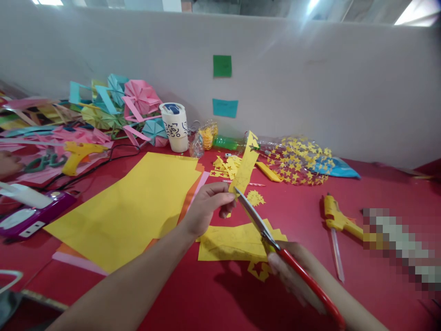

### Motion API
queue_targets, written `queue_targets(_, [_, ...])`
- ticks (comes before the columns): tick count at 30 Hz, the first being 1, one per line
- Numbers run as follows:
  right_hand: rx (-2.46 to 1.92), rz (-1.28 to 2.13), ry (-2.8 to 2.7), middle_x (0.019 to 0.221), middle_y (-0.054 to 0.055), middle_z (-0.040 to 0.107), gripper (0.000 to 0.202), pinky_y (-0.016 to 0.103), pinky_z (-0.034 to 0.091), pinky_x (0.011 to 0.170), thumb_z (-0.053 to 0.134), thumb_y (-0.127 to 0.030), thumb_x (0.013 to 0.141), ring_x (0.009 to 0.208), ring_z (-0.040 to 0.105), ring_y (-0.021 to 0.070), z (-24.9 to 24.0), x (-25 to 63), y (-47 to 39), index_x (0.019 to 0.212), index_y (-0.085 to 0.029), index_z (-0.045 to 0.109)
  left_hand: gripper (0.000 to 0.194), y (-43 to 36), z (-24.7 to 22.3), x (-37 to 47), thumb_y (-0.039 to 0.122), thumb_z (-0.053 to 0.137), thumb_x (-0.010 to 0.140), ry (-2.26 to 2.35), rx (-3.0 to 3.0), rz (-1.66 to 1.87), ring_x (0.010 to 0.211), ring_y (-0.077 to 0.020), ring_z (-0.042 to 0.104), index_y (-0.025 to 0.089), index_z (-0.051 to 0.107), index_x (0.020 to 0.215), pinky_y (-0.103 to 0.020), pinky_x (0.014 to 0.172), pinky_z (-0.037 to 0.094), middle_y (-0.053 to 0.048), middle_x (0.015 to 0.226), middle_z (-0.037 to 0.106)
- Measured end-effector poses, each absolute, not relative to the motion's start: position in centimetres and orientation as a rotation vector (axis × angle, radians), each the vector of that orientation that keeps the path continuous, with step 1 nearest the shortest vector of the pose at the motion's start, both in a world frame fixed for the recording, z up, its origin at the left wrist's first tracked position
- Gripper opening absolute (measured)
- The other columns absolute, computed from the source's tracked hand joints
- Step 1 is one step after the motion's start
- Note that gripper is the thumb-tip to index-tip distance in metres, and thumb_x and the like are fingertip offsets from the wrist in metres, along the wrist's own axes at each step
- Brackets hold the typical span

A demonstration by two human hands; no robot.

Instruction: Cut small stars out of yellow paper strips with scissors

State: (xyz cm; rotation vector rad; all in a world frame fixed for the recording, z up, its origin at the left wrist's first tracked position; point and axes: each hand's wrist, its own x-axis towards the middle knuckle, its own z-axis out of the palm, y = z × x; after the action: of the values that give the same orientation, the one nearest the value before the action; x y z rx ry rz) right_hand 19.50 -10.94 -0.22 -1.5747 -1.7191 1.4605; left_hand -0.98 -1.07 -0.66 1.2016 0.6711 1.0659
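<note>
Pinched in my left hand [212, 204] is a yellow paper strip [245, 168], held upright with star-shaped cuts near its top. My right hand [292, 264] grips a pair of red-handled scissors [263, 232], its fingers partly hidden by the handles. The scissor tips meet the strip's lower part close to my left thumb; how far apart the blades are is hard to see. Below lie more yellow paper strips [227, 243] with faint drawn lines, and a scrap with a star cutout [260, 270]. A small pile of yellow paper stars [255, 198] sits just beyond the scissors.
Large yellow paper sheets [138, 207] lie left, over orange and pink ones. Yellow glue guns rest at left [74, 156] and right [334, 214]. A white cup [175, 128], folded paper shapes [141, 99] and a star-covered plastic bottle [298, 161] stand along the wall. Another person's hand [8, 164] shows far left.
</note>
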Motion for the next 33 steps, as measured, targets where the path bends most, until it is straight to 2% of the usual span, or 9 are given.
queue_targets(9, [-1.554,1.262,-1.753,0.047,-0.006,0.033,0.057,0.024,0.021,0.046,0.036,-0.075,0.082,0.047,0.031,0.0099,-1.2,18.8,-10.8,0.06,-0.023,0.033,0.014,-1.0,-0.5,-0.7,0.026,0.057,0.08,0.739,1.157,1.174,0.049,-0.0088,0.053,0.016,0.061,0.07,-0.022,0.048,0.043,0.001,0.06,0.06])
queue_targets(16, [-1.537,1.319,-1.743,0.046,-0.006,0.032,0.06,0.023,0.018,0.044,0.037,-0.079,0.079,0.046,0.03,0.0094,-0.6,18.8,-10.9,0.06,-0.022,0.036,0.017,-0.9,-0.4,-0.7,0.026,0.057,0.083,0.739,1.197,1.204,0.05,-0.0073,0.05,0.016,0.058,0.069,-0.019,0.047,0.041,0.002,0.06,0.056])
queue_targets(20, [-1.557,1.36,-1.742,0.045,-0.007,0.034,0.058,0.022,0.018,0.042,0.036,-0.077,0.081,0.042,0.031,0.0086,-0.2,18.9,-11.0,0.063,-0.022,0.039,0.017,-0.9,-0.3,-0.8,0.025,0.057,0.081,0.769,1.22,1.206,0.05,-0.0072,0.049,0.016,0.057,0.067,-0.019,0.046,0.04,0.002,0.058,0.054])
queue_targets(26, [-1.591,1.327,-1.723,0.051,-0.007,0.028,0.057,0.023,0.019,0.046,0.041,-0.076,0.079,0.046,0.027,0.0092,-0.9,18.9,-10.7,0.059,-0.022,0.034,0.016,-1.0,-0.4,-0.7,0.027,0.058,0.081,0.737,1.187,1.188,0.05,-0.0074,0.049,0.017,0.058,0.068,-0.019,0.046,0.04,0.002,0.059,0.055])
queue_targets(33, [-1.594,1.256,-1.785,0.046,-0.006,0.034,0.052,0.022,0.024,0.045,0.043,-0.066,0.084,0.048,0.036,0.0107,-1.2,19.1,-10.7,0.06,-0.021,0.041,0.014,-1.0,-0.4,-0.6,0.027,0.061,0.08,0.69,1.134,1.158,0.05,-0.0071,0.05,0.016,0.059,0.071,-0.02,0.048,0.042,0.002,0.06,0.057])
